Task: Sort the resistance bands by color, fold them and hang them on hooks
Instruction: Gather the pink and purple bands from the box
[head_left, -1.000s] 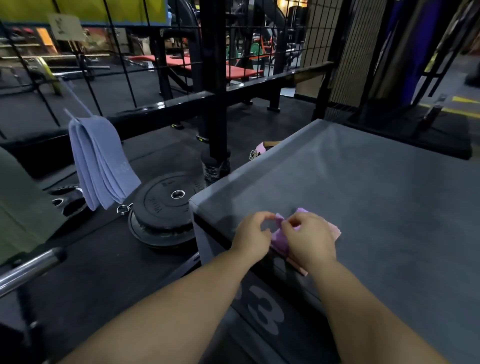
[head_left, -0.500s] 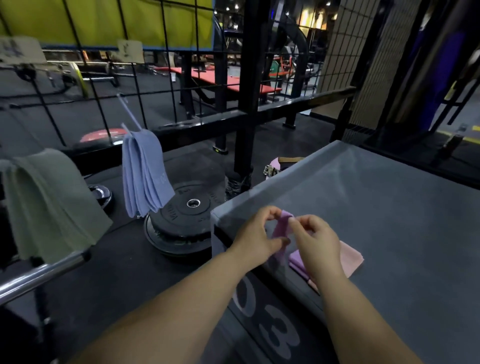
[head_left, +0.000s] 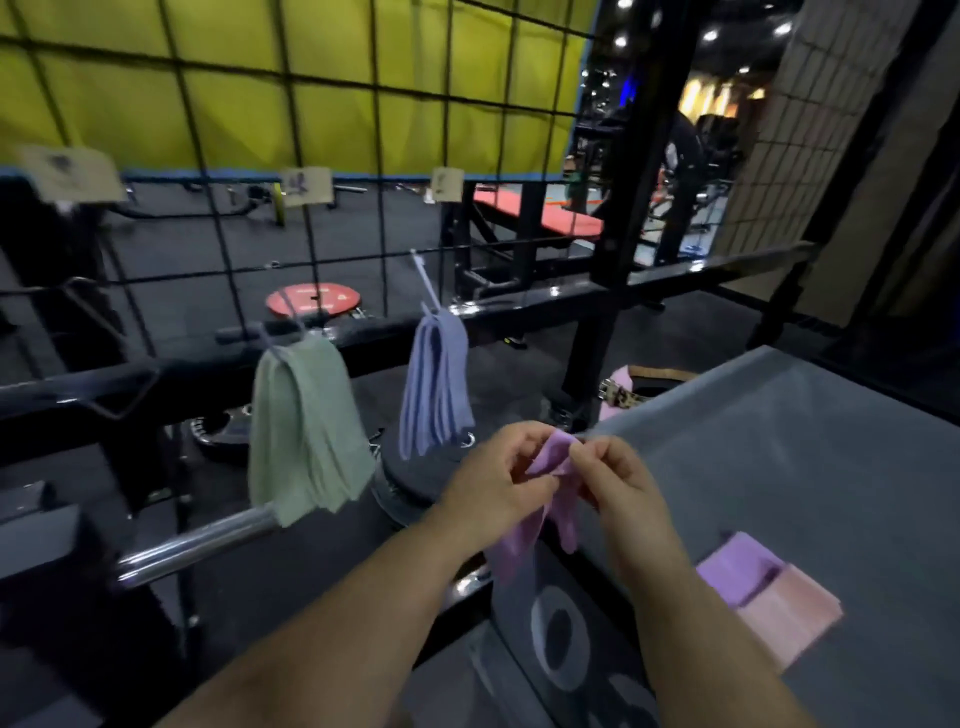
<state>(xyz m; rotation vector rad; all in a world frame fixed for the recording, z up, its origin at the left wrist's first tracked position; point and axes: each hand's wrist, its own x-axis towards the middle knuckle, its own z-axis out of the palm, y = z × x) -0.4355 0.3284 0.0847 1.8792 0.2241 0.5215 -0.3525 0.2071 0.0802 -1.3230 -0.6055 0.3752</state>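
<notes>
Both hands hold a purple resistance band (head_left: 551, 460) in the air past the left edge of the grey box. My left hand (head_left: 496, 480) pinches its top left, my right hand (head_left: 615, 483) pinches its top right, and the band's ends hang down between them. A folded purple band (head_left: 735, 569) lies on a folded pink band (head_left: 789, 616) on the grey box (head_left: 810, 467). Green bands (head_left: 304, 431) and blue bands (head_left: 436, 392) hang on hooks of the black wire grid (head_left: 291, 156).
Paper labels (head_left: 306, 186) are clipped to the grid above the hooks. A chrome barbell sleeve (head_left: 197, 540) juts in from the left below the green bands. Black weight plates (head_left: 415, 478) lie on the floor beside the box. A pink belt (head_left: 621, 387) lies behind the box's corner.
Both hands lifted one purple band off the stack and raised it up and left, off the box. The view tilted up, bringing the grid and both hanging bundles into sight.
</notes>
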